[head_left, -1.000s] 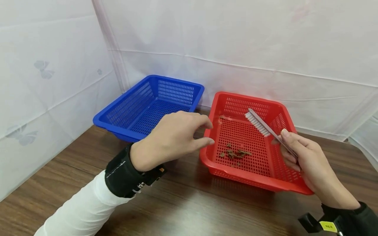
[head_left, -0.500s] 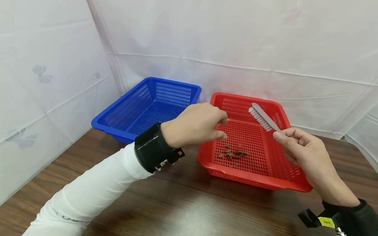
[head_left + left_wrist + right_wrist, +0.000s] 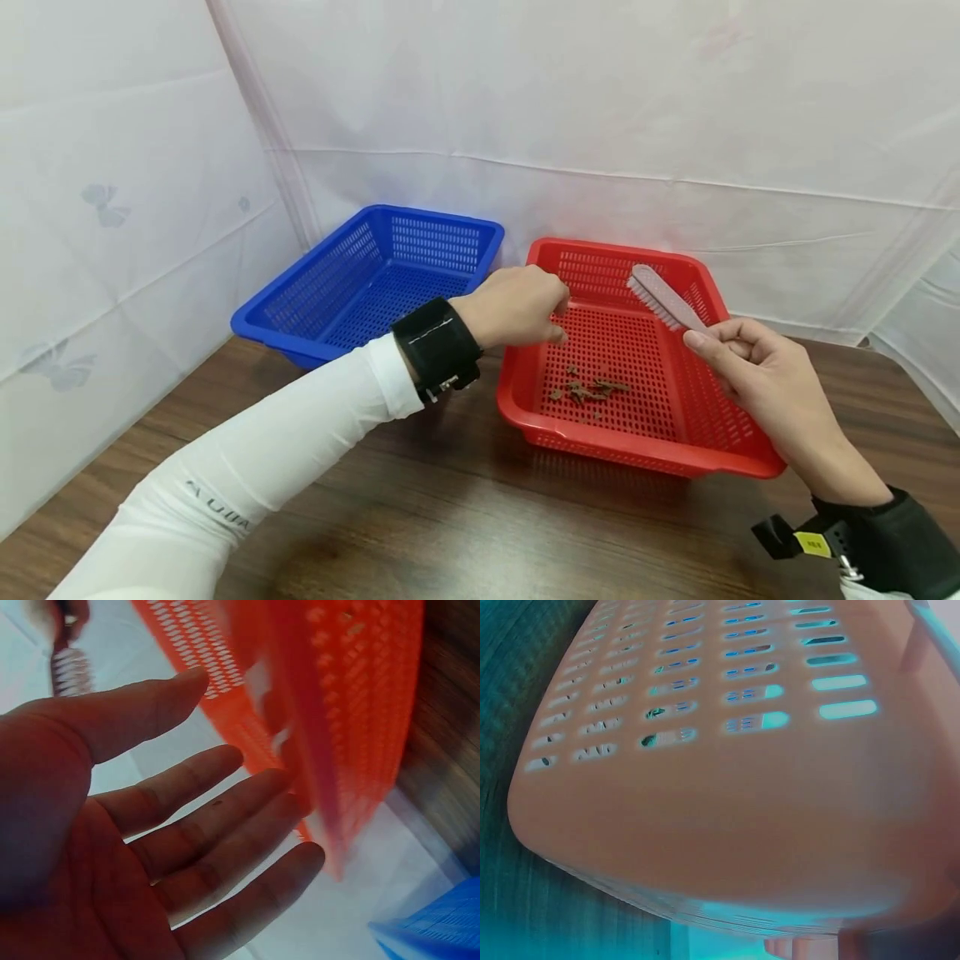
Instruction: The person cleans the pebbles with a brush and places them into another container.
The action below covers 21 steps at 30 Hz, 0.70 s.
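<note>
A small light pinkish brush with white bristles is gripped at its handle by my right hand, over the right side of the red basket. Dry brownish leaf-like scraps lie on the basket's mesh floor. My left hand is at the basket's left rim, back of the hand upward in the head view. From the left wrist, that hand shows spread, relaxed fingers and a bare palm beside the red basket wall. The right wrist view is filled by the basket's slotted side; the brush is out of sight there.
A blue slotted basket stands to the left, partly behind the left forearm. Both baskets rest on a dark wooden table. White cloth sheets hang behind and at the left.
My left hand has moved right and away from me, from in front of the blue basket to the red basket's left rim. The brush has turned, showing more of its back.
</note>
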Each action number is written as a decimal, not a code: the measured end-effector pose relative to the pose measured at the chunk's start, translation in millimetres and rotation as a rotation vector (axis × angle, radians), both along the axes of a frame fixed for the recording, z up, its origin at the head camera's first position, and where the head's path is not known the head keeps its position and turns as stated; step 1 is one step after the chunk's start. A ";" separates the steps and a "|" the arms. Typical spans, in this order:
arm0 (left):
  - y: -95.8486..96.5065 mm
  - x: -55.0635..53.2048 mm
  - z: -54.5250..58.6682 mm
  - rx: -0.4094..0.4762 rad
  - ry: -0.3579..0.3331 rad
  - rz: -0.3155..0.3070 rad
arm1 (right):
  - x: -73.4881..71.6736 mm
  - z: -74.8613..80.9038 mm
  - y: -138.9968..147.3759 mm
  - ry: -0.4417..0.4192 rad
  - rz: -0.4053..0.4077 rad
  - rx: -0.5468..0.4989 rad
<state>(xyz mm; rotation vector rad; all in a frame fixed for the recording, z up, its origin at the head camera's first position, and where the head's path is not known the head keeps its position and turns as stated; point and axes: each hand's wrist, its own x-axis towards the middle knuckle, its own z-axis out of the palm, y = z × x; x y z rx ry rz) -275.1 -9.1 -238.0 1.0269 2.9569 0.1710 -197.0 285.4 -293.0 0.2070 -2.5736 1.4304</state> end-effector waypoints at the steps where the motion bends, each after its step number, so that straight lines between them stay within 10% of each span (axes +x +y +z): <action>1: 0.2 -2.9 -1.6 0.002 -0.003 0.004 | -0.4 -0.1 -0.6 0.001 -0.002 0.005; 10: -1.8 -16.0 -8.3 0.068 -0.037 0.063 | -2.3 2.4 -0.9 0.000 -0.060 -0.072; 21: -2.4 -19.3 -12.0 0.138 -0.058 0.077 | -8.1 -2.5 11.1 0.071 -0.025 -0.529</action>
